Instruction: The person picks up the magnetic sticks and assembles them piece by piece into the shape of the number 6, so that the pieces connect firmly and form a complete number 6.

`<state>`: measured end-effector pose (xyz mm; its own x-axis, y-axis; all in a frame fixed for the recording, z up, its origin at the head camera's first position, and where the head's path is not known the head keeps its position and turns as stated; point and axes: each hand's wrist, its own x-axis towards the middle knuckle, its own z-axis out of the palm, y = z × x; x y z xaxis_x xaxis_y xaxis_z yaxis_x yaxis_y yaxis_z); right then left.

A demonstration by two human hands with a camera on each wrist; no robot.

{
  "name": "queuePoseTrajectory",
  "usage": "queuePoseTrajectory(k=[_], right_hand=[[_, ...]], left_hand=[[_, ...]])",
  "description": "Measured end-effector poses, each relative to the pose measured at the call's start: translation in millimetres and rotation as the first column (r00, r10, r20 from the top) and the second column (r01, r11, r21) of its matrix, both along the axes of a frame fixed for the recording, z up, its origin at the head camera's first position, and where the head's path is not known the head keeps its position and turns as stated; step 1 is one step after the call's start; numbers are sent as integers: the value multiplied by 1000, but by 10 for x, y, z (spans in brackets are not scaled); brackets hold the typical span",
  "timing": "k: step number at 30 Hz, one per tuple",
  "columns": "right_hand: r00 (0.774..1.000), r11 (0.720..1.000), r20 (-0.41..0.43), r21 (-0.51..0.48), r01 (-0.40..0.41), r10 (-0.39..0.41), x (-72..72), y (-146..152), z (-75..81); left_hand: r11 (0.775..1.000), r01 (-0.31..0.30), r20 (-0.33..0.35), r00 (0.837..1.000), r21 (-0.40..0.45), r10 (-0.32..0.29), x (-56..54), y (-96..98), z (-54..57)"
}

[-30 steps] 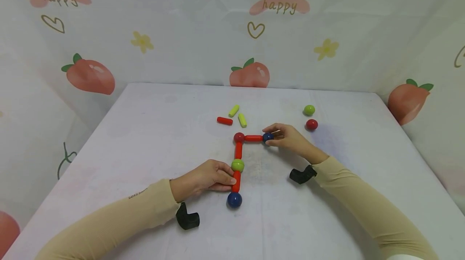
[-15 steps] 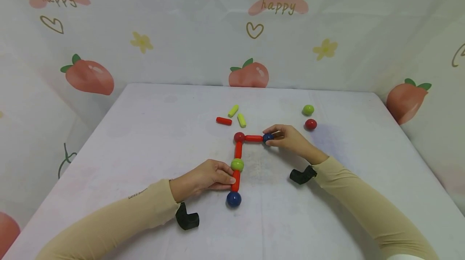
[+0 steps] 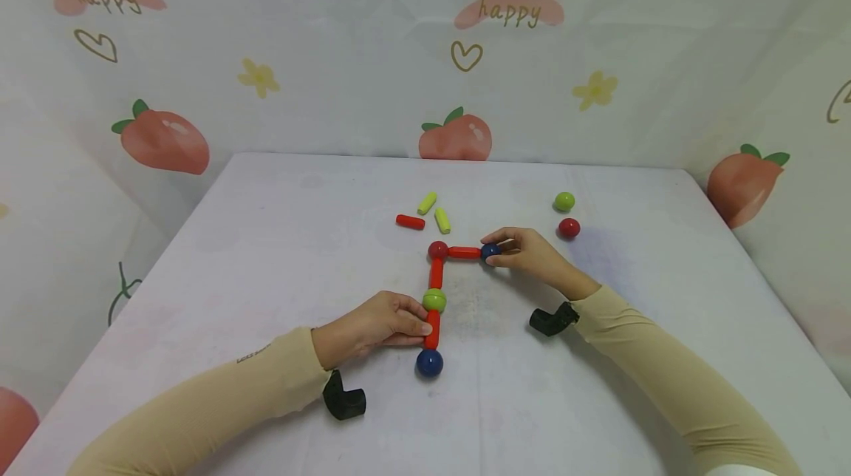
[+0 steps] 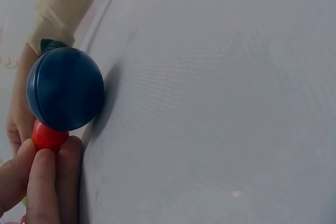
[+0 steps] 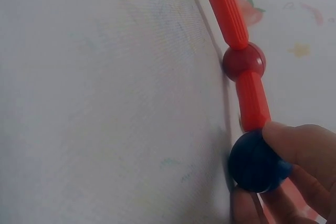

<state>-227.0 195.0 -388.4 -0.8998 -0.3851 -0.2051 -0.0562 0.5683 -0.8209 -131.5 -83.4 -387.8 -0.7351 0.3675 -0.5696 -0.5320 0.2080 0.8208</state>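
A chain of balls and red rods forms a corner on the table. At its near end is a blue ball, joined by a red rod to a green ball. Another red rod runs on to a red ball, where a third rod branches right to a second blue ball. My left hand pinches the nearest rod between thumb and fingers, as the left wrist view also shows. With thumb and fingers, my right hand grips the second blue ball.
Behind the chain lie a loose red rod and two yellow-green rods. A loose green ball and a loose red ball sit at the back right. A patterned cloth hangs behind the white table.
Both hands keep their holds and stay nearly in place. The near end of the chain has shifted very slightly; the loose pieces look unmoved.
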Motion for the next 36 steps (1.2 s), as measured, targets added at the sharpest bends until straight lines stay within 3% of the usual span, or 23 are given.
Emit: queuePoseTrajectory(k=[36], right_hand=[[1000,1000,10,19,-17,17,-8,-11,34]], left_hand=[[1000,-11,10,1000,6,11,13,-10,-10]])
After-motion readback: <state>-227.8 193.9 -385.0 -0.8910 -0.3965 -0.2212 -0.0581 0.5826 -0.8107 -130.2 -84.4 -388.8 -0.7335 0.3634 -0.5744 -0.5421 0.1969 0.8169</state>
